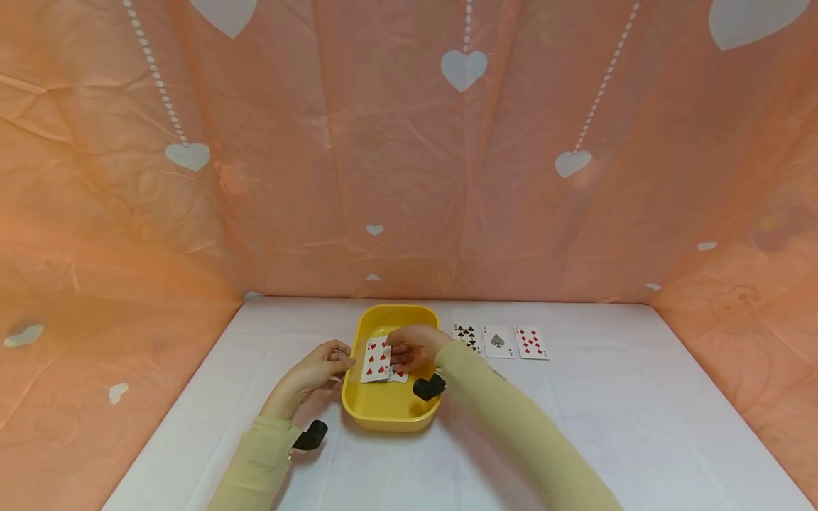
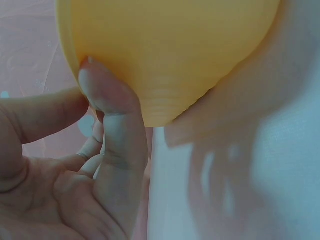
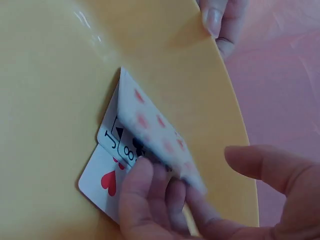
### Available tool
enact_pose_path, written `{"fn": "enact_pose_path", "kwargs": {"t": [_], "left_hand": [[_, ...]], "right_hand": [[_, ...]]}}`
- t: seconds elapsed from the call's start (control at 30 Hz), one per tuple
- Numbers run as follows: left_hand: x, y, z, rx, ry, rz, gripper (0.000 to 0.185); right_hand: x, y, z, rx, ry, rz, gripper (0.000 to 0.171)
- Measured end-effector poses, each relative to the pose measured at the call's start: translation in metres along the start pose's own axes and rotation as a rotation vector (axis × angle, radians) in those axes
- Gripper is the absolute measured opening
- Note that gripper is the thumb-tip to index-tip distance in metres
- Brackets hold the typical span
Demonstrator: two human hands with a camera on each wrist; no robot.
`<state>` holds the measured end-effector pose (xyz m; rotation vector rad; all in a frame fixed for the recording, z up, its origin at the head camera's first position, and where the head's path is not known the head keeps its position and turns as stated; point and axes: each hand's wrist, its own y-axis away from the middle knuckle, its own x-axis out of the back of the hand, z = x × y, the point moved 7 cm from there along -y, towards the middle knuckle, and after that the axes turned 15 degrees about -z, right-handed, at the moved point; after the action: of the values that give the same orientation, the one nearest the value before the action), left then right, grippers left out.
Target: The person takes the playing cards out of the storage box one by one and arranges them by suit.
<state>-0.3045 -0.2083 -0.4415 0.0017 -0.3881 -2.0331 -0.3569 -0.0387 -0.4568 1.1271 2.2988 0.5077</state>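
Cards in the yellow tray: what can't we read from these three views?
- Lower cards, right wrist view: a J, an 8 and a heart corner show; the lifted red-pip card and right hand hide the rest, so no count.
- Lifted card's face, right wrist view: blurred.
- Left wrist view: the yellow tray wall blocks the cards; the left hand touches it.
- Three table cards, head view: small.

One yellow tray (image 1: 358,397), three table cards (image 1: 499,342), two hands (image 1: 311,372).
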Motion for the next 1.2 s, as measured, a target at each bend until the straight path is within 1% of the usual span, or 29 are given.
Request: {"fn": "enact_pose_path", "kwargs": {"t": [0.1, 0.2, 0.4, 0.53, 0.77, 0.93, 1.03, 1.2], "left_hand": [[0.0, 0.0, 0.0, 0.005, 0.008, 0.003, 0.024], [0.001, 0.0, -0.001, 0.013, 0.004, 0.002, 0.025], [0.001, -0.001, -0.003, 0.014, 0.006, 0.01, 0.023], [0.0, 0.0, -0.003, 0.008, 0.008, 0.009, 0.024], [-0.001, 0.001, 0.001, 0.006, 0.0, -0.001, 0.024], [-0.001, 0.001, 0.002, 0.0, 0.002, -0.006, 0.022], [-0.001, 0.001, 0.002, 0.008, 0.003, -0.005, 0.022], [-0.001, 0.001, 0.002, 0.022, -0.009, 0.003, 0.023]], "right_hand": [[-0.001, -0.005, 0.001, -0.011, 0.065, 0.001, 0.014], [-0.003, -0.008, 0.0, -0.023, 0.121, 0.022, 0.011], [-0.003, -0.008, -0.003, -0.009, 0.18, 0.077, 0.007], [0.0, -0.007, -0.002, -0.003, 0.2, 0.099, 0.008], [0.006, -0.006, -0.003, 0.028, 0.227, 0.158, 0.016], [0.008, -0.004, -0.005, 0.047, 0.223, 0.141, 0.015], [0.008, -0.002, -0.008, 0.063, 0.224, 0.129, 0.015], [0.01, 0.003, -0.015, 0.082, 0.24, 0.143, 0.019]]}}
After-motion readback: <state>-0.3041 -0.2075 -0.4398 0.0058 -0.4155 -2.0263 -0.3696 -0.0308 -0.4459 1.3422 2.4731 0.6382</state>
